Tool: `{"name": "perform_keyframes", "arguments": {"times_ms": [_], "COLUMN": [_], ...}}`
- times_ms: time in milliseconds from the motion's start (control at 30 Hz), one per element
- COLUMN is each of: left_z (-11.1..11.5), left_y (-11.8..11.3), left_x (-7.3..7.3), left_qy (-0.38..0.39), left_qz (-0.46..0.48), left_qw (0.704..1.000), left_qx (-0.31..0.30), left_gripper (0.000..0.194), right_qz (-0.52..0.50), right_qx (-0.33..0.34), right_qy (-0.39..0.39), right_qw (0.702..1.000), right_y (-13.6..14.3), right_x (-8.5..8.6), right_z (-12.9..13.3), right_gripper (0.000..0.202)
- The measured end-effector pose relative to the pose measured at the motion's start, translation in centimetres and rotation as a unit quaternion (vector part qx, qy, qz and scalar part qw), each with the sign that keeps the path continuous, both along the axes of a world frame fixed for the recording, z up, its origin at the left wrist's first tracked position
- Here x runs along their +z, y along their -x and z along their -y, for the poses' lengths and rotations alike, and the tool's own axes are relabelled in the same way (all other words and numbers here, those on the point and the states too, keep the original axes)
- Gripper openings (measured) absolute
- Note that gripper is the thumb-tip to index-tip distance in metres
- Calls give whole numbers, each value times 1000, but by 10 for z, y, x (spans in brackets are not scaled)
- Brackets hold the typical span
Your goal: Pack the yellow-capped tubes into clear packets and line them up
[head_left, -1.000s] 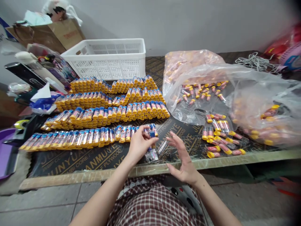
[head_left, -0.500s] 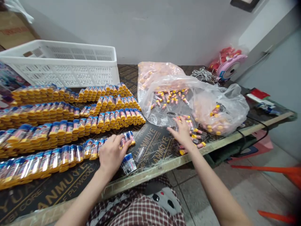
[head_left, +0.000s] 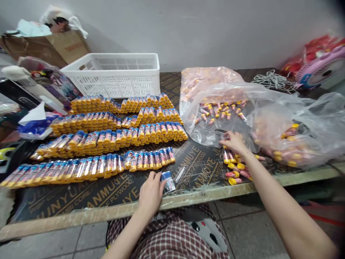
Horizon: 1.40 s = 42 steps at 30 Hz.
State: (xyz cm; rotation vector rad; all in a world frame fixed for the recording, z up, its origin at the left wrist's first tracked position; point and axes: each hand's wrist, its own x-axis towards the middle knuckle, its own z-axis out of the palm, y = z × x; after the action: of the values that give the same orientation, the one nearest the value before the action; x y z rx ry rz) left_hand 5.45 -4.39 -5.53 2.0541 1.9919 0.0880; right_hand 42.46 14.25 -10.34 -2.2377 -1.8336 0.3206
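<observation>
My left hand point(head_left: 151, 190) is at the front edge of the table, its fingertips closed at the left side of a small stack of clear blue-topped wrappers point(head_left: 168, 181). Beside that stack lies a clear empty tube point(head_left: 180, 174). Behind my left hand runs a front row of small tubes point(head_left: 149, 160) with blue tops and yellow bases. My right hand point(head_left: 234, 142) is over loose yellow-capped tubes point(head_left: 237, 172), its fingers bent together; what they hold, if anything, is too small to name. An open plastic bag point(head_left: 201, 135) with more yellow-capped tubes lies just behind it.
Stacked rows of tubes point(head_left: 107, 140) fill the left of the table. A white crate point(head_left: 115, 82) stands behind them, near a cardboard box point(head_left: 67, 46). At the back right are a white cord point(head_left: 275, 80) and a pink fan point(head_left: 322, 68). A second filled bag point(head_left: 293, 133) lies right.
The view has turned left. My left hand has moved from the end of the front row down to the wrappers. My right hand's fingers, spread before, have drawn together over the loose tubes.
</observation>
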Motion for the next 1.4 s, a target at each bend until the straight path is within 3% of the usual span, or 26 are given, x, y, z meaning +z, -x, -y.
{"name": "perform_keyframes", "arguments": {"times_ms": [200, 433, 567, 733, 867, 967, 1100, 1167, 1267, 1400], "left_z": [-3, -1, -1, 0, 0, -2, -7, -11, -17, -21], "left_y": [2, 8, 10, 12, 13, 10, 1, -4, -7, -6], "left_x": [-2, -10, -13, -10, -5, 1, 16, 23, 29, 29], "left_qy": [-22, -68, -77, -89, -71, -6, 58, 79, 87, 69], "left_qz": [-13, 38, 38, 41, 173, 372, 598, 660, 712, 743], "left_qw": [999, 997, 996, 995, 982, 922, 763, 689, 607, 552], "left_qx": [21, 0, -20, -3, 37, 106, 239, 288, 341, 372], "left_gripper": [23, 24, 26, 23, 19, 21, 30, 40, 42, 32], "right_qz": [3, -14, -14, -30, -152, -266, -361, -406, -438, -439], "right_qx": [167, 298, 331, 349, 313, 244, 162, 115, 99, 136], "right_qy": [1, -7, -24, -79, -102, -108, -131, -151, -184, -190], "right_qw": [986, 955, 943, 933, 932, 927, 909, 894, 875, 868], "right_y": [47, 107, 123, 126, 131, 138, 150, 157, 167, 176], "right_x": [12, 22, 25, 30, 40, 50, 57, 59, 62, 63], "right_z": [26, 94, 129, 151, 161, 166, 172, 176, 184, 196], "right_gripper": [31, 30, 33, 26, 30, 36, 31, 24, 13, 25]}}
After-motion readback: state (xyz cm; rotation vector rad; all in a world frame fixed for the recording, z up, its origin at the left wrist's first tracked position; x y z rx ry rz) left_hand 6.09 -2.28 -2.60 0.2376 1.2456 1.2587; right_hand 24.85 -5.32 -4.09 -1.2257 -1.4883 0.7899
